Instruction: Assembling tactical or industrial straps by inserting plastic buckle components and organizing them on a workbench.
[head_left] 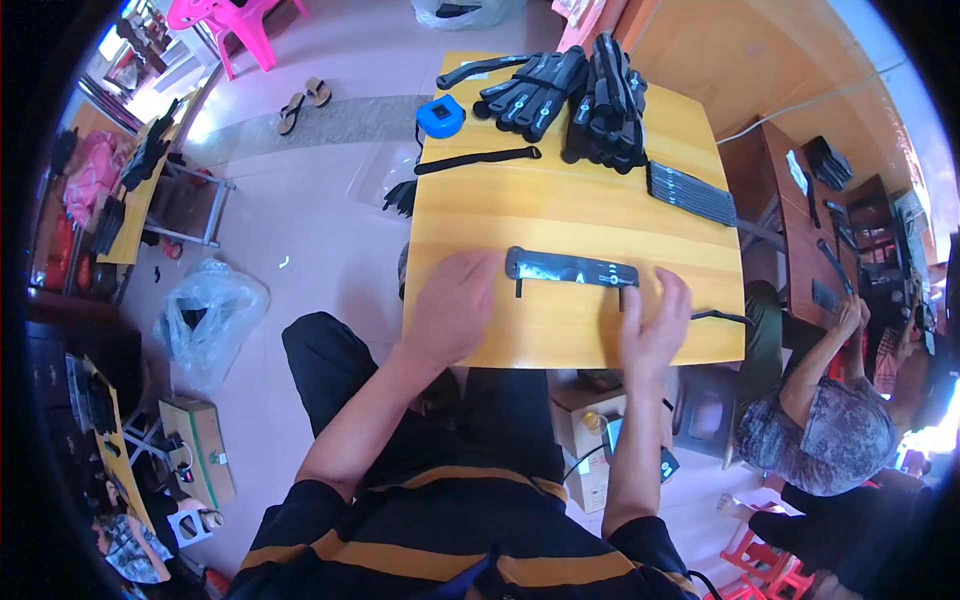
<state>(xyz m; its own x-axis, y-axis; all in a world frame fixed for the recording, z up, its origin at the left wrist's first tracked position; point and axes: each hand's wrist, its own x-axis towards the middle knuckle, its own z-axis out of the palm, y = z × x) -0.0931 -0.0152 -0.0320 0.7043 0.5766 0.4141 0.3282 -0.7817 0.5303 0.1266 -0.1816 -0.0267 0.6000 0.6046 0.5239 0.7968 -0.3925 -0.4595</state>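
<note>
A folded black strap (572, 268) with a shiny band and small pale marks lies crosswise on the yellow wooden table (460, 220), two short dark ends sticking out below it. My left hand (455, 310) is beside the strap's left end, its blurred fingers stretched toward it with nothing visible in them. At the right end my right hand (655, 325) is open, thumb and fingers apart, the thumb close to the strap's edge. Farther back, a single narrow black strap (478, 159) lies near a blue tape measure (441, 117).
Bundled black straps (535, 95) and a thicker pile (607, 110) occupy the table's far side, with a flat row of straps (692, 194) at the right. A co-worker (825, 430) sits at a brown table on the right. A plastic bag (212, 320) lies on the floor.
</note>
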